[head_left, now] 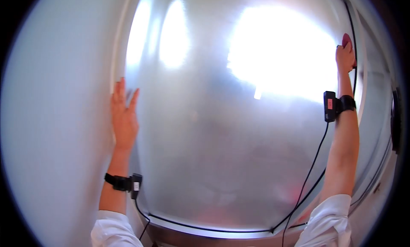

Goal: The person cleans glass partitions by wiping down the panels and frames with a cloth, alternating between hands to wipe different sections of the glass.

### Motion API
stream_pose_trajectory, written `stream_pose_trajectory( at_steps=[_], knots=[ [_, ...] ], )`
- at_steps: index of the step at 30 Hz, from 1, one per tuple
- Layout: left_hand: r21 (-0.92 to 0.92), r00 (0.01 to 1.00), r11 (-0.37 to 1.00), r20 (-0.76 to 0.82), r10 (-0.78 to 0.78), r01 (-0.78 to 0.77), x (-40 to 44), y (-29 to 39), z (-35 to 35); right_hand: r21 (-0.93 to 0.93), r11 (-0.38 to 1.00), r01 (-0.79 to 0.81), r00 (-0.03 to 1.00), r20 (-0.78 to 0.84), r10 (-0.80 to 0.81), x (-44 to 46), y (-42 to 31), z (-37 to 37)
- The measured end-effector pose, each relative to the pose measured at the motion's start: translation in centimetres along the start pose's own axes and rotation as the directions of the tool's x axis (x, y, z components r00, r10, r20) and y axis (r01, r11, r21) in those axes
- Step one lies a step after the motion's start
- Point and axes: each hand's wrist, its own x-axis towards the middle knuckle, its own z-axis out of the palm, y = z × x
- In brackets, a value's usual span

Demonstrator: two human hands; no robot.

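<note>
In the head view, a large frosted glass pane [205,161] with a dark seal around its edge fills the middle. My left hand [124,119] rests with fingers spread at the pane's left border, beside the pale frame strip [121,42]; nothing is held in it. Far up on the right, my right hand [345,58] is closed around a dark red piece [347,39], close to the pane's right edge. Only its rounded ends show past the fingers, so whether it is cloth or sponge cannot be told.
Strong glare covers the upper pane. A smooth pale wall [55,119] stands at the left. Each wrist wears a black strapped device [329,106] with a cable [314,166] hanging down. The bottom frame [213,233] runs below, and another framed panel [373,97] lies to the right.
</note>
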Motion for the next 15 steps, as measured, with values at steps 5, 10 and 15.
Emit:
stream_pose_trajectory(
  at_steps=[5, 10, 15],
  knots=[
    [-0.084, 0.997, 0.996, -0.064, -0.038, 0.032, -0.5, 0.3, 0.0, 0.085, 0.989, 0.121, 0.97, -0.222, -0.099, -2.9, -12.5, -6.3],
    [-0.145, 0.996, 0.987, -0.051, -0.07, 0.062, -1.1, -0.2, -0.1, 0.272, 0.888, 0.371, 0.889, -0.381, -0.255, -9.0, -29.3, -7.6],
    [-0.079, 0.997, 0.994, -0.004, -0.077, 0.076, -1.3, -0.3, -1.2, 0.584, 0.74, 0.334, 0.943, -0.212, -0.258, -18.3, -41.9, -17.6]
  ],
)
